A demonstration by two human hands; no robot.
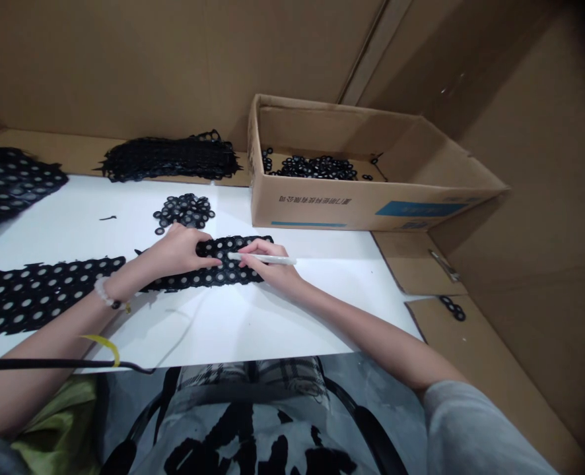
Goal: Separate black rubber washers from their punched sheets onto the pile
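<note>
My right hand (273, 264) pinches a white pen-like tool (283, 260), its tip on a black strip (228, 275) dotted with rows of pale round spots. My left hand (183, 251) presses on the same strip from the left, thumb and forefinger apart and holding it flat; its other fingers are hidden. Just beyond that hand lies a heap of loose black rings (184, 210). A second spotted black sheet (49, 293) lies partly under my left forearm.
A cardboard box (317, 206) at the back right contains many black rings (317, 167). Stacked black webbing (168, 158) lies at the back, another spotted sheet (15, 181) at far left. Cardboard walls surround the white tabletop (317, 316). A black cable (49, 364) crosses the front left.
</note>
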